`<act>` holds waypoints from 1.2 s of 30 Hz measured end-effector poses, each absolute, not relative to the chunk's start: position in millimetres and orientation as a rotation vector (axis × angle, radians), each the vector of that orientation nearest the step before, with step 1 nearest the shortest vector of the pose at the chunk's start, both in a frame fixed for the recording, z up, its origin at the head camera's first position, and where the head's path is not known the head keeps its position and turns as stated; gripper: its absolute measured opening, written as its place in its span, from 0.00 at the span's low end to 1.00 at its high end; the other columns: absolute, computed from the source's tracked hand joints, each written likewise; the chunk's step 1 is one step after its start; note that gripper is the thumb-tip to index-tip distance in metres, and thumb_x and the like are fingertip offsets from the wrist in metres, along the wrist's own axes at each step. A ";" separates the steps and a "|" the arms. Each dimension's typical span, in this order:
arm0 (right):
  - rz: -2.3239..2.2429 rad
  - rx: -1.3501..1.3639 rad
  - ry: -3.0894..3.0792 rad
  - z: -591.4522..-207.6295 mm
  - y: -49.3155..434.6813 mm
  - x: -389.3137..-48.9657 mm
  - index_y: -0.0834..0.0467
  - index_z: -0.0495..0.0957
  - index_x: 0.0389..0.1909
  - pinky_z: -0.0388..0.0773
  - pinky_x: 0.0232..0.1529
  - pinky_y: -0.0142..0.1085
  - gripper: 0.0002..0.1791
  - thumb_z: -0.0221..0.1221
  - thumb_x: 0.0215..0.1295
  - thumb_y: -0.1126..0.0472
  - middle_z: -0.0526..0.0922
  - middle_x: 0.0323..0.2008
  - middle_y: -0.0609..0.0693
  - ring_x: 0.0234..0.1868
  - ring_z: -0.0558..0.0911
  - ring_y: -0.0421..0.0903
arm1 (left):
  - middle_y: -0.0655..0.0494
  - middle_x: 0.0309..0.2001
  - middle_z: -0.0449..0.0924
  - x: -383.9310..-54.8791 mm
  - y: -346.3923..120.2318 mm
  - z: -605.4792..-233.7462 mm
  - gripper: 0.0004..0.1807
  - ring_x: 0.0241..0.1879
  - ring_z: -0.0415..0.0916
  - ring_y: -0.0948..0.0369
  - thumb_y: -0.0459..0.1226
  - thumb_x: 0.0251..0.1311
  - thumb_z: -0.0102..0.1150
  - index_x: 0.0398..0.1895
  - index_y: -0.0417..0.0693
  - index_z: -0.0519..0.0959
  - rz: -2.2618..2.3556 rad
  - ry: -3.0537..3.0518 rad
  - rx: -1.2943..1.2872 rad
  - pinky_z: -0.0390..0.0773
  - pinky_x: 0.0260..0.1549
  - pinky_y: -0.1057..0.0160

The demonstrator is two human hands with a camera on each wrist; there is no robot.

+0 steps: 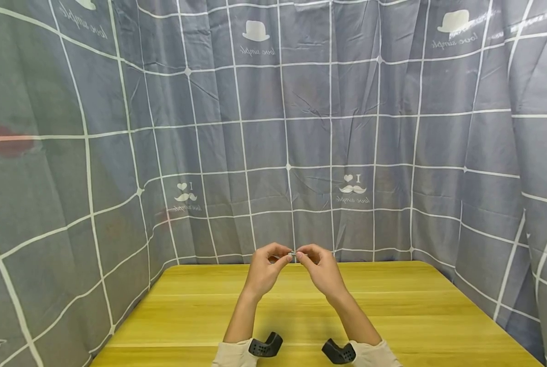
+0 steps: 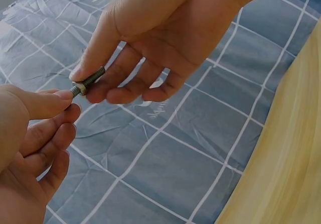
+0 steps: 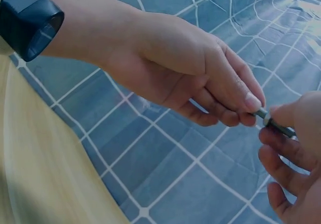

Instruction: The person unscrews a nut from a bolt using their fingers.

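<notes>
Over the far edge of the table, both hands meet at a small metal bolt with a nut threaded on it. My left hand pinches one end of the bolt between thumb and index finger, hiding that end. From the other side, my right hand has its thumb and index fingertips at the nut, pinching it. In the left wrist view, the threaded far end of the bolt sticks out past the right thumb. The remaining fingers of both hands are loosely bent beneath.
Below the hands lies a yellow wood-grain table. A grey-blue curtain with white grid lines hangs behind it and along both sides. A black wrist camera sits on the left wrist, another wrist camera on the right.
</notes>
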State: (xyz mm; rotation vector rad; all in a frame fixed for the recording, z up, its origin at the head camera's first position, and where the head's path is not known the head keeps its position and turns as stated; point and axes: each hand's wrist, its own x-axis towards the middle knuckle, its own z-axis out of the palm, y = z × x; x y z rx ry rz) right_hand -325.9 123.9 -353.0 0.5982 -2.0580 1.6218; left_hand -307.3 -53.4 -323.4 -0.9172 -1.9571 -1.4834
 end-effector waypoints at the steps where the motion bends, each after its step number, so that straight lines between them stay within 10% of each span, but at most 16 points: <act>1: 1.629 0.617 -2.050 -352.6 124.4 -325.7 0.59 0.85 0.47 0.78 0.50 0.46 0.06 0.63 0.75 0.63 0.85 0.43 0.52 0.45 0.83 0.49 | 0.41 0.37 0.85 -307.5 -53.6 -323.6 0.03 0.38 0.81 0.45 0.23 0.65 0.64 0.39 0.31 0.85 -1.483 -1.961 -0.916 0.81 0.41 0.50; 10: 1.647 0.670 -2.046 -350.3 123.6 -323.7 0.57 0.80 0.60 0.78 0.56 0.53 0.18 0.66 0.72 0.60 0.82 0.55 0.53 0.54 0.83 0.54 | 0.43 0.37 0.85 -307.1 -54.4 -321.7 0.03 0.39 0.81 0.45 0.24 0.66 0.64 0.39 0.31 0.85 -1.490 -1.965 -0.911 0.81 0.42 0.50; 19: 1.667 0.587 -2.047 -352.3 123.8 -326.9 0.62 0.86 0.41 0.77 0.48 0.46 0.11 0.60 0.77 0.58 0.84 0.34 0.51 0.41 0.81 0.50 | 0.40 0.36 0.85 -309.0 -54.6 -322.0 0.03 0.39 0.80 0.44 0.23 0.65 0.64 0.39 0.30 0.85 -1.496 -1.952 -0.923 0.80 0.42 0.46; 31: 1.743 0.632 -2.053 -350.8 124.9 -325.2 0.58 0.79 0.61 0.80 0.55 0.51 0.18 0.65 0.73 0.63 0.81 0.57 0.57 0.55 0.83 0.57 | 0.42 0.37 0.85 -308.0 -54.8 -323.0 0.03 0.38 0.80 0.46 0.24 0.66 0.64 0.40 0.31 0.85 -1.494 -1.967 -0.910 0.80 0.40 0.52; 36: 1.699 0.550 -2.055 -352.5 124.2 -326.4 0.60 0.83 0.55 0.78 0.51 0.50 0.14 0.61 0.77 0.57 0.85 0.46 0.56 0.47 0.82 0.54 | 0.42 0.37 0.85 -307.5 -54.3 -323.1 0.03 0.38 0.80 0.46 0.24 0.65 0.64 0.40 0.31 0.85 -1.471 -1.960 -0.920 0.80 0.41 0.52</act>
